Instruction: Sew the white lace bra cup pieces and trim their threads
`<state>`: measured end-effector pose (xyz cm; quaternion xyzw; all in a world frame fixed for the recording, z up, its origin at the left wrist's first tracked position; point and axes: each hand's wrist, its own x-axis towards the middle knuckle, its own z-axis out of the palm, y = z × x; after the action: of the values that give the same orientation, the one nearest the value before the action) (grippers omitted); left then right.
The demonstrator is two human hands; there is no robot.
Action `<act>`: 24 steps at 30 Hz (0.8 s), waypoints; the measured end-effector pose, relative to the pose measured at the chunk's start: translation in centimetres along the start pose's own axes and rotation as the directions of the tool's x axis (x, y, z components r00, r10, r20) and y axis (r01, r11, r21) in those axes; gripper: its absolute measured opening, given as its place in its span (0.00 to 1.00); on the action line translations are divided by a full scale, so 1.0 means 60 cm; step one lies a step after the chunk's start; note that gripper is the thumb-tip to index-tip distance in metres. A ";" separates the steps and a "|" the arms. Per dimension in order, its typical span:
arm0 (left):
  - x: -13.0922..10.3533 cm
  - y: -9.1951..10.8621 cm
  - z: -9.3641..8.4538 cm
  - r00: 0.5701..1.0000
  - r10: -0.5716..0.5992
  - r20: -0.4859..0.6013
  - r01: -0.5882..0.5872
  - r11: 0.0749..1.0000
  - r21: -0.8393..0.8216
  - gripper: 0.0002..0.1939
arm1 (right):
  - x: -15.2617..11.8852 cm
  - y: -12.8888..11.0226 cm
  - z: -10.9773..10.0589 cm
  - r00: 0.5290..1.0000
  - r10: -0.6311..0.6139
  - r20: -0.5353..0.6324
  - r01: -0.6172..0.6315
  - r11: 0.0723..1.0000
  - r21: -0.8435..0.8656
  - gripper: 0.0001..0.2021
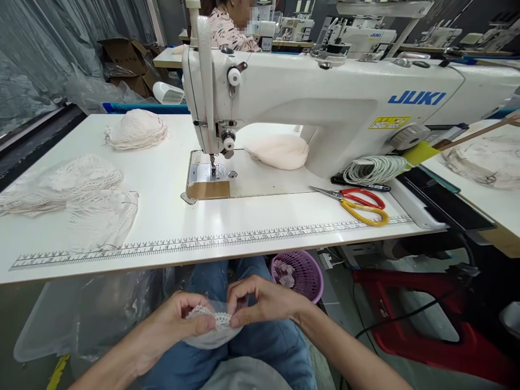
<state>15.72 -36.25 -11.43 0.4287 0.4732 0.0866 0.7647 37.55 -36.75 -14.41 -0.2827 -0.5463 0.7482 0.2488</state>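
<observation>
Over my lap, below the table's front edge, I hold a white lace-edged piece of fabric. My left hand pinches its lace edge between thumb and fingers on the left. Close beside it, my right hand pinches the same edge on the right. The lace strip runs between both thumbs, and sheer cloth hangs below. Above them on the table stands a white JUKI sewing machine; a cream fabric piece lies on its bed behind the needle.
Lace pieces and a stack of cream fabric lie on the table's left. Scissors and coiled white cord are at right. Below are a purple basket and red stool. A person sits beyond the machine.
</observation>
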 end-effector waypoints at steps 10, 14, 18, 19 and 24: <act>-0.007 -0.001 0.000 0.999 -0.008 -0.036 0.003 0.991 -0.130 0.18 | -0.021 0.025 -0.023 0.977 0.113 -0.183 -0.119 0.993 -0.023 0.26; -0.011 0.004 -0.002 1.000 -0.027 -0.016 0.024 0.988 -0.153 0.18 | -0.084 0.059 -0.058 0.923 0.141 -0.358 -0.209 0.965 -0.160 0.26; -0.009 0.009 -0.005 0.999 -0.036 0.014 0.037 0.994 -0.100 0.18 | -0.156 0.088 -0.086 0.825 0.157 -0.543 -0.396 0.846 -0.358 0.18; -0.008 0.010 -0.005 0.999 -0.037 0.018 0.039 0.996 -0.077 0.18 | -0.166 0.087 -0.085 0.790 0.140 -0.597 -0.442 0.805 -0.396 0.16; 0.005 0.020 0.011 0.998 -0.045 0.044 0.041 0.996 0.076 0.19 | -0.131 0.026 -0.024 0.818 -0.093 -0.567 -0.337 0.721 -0.605 0.14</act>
<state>16.74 -35.75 -10.59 0.4485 0.4678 0.0426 0.7604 44.10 -41.55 -15.05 -0.5973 -0.6629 0.3923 0.2234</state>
